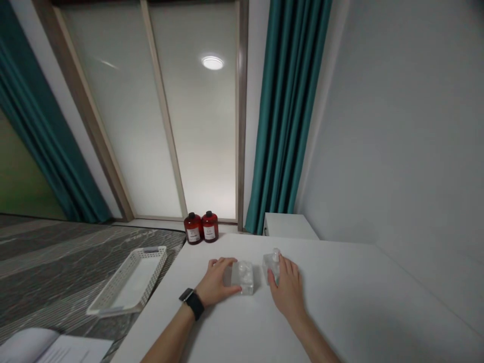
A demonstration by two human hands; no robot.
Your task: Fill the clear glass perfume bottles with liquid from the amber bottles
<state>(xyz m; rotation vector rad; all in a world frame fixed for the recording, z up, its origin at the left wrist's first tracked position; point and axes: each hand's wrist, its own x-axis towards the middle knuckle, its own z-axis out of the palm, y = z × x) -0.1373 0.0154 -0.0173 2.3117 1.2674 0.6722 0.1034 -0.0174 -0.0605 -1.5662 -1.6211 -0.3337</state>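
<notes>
Two small see-through items, boxy in outline, are on the white table [340, 297] in front of me. My left hand [216, 283] spans the left clear plastic box [245, 276], thumb along its near side and fingers at its far side. Whitish, crinkled content or surface shows in it. My right hand [288, 288] has its thumb and fingers around the second clear plastic item [270, 264], whose top edge looks uneven. Part of it is hidden behind the fingers, and its exact kind cannot be made out. A narrow gap separates the two items. A black watch [192, 302] is on my left wrist.
Two dark red bottles [201, 228] with black caps and white labels stand at the table's far left corner. Lower at left are a white perforated basket [148, 278] and an open book [75, 349]. A white cabinet [290, 225] stands beyond the far edge, a wall [408, 151] at right.
</notes>
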